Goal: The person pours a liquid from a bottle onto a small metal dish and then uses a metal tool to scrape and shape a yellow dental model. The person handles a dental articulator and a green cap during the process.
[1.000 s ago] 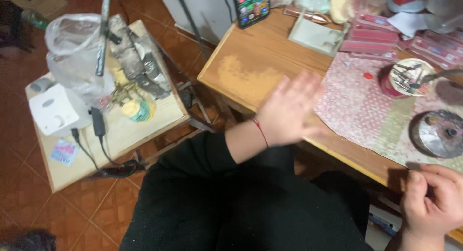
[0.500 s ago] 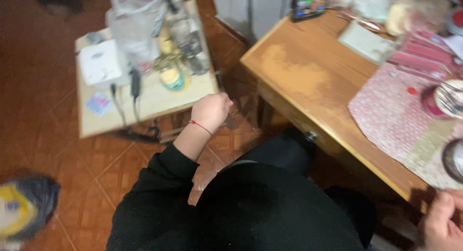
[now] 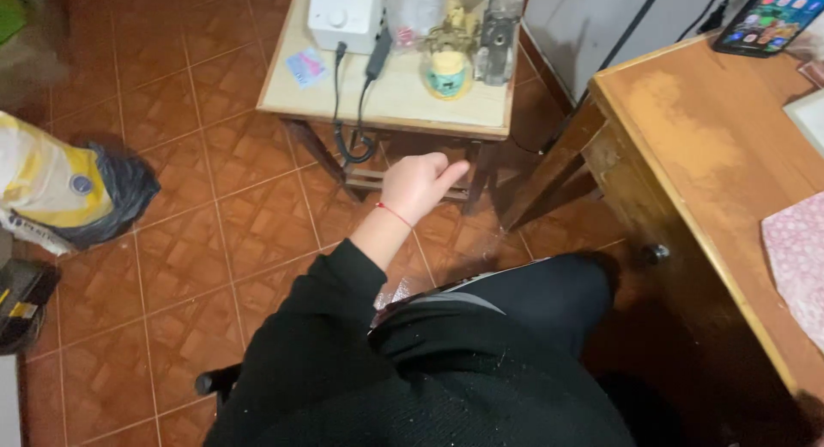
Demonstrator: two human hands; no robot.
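— Below the small side table (image 3: pixel 399 103), what's that left hand (image 3: pixel 419 182) doing?

— It holds nothing. Fingers loosely curled, narrow, pointing toward one o'clock, hovering over the tiled floor (image 3: pixel 172 267) just in front of the table's edge. The right hand is out of sight, so I can't tell its grip.

— Nearest thing?

— The looped black cable (image 3: pixel 350 142), hanging off the edge at eleven o'clock from the knuckles.

— Any risk?

— I'd say snagging that loop could drag the white box (image 3: pixel 345 13) off the top.

— Count for me.

— One white box, one yellow cup (image 3: pixel 448 73), one small card (image 3: pixel 306 66), one phone (image 3: pixel 768 22) on the wooden desk (image 3: pixel 687 146) at two o'clock, one bag (image 3: pixel 60 189) at nine.
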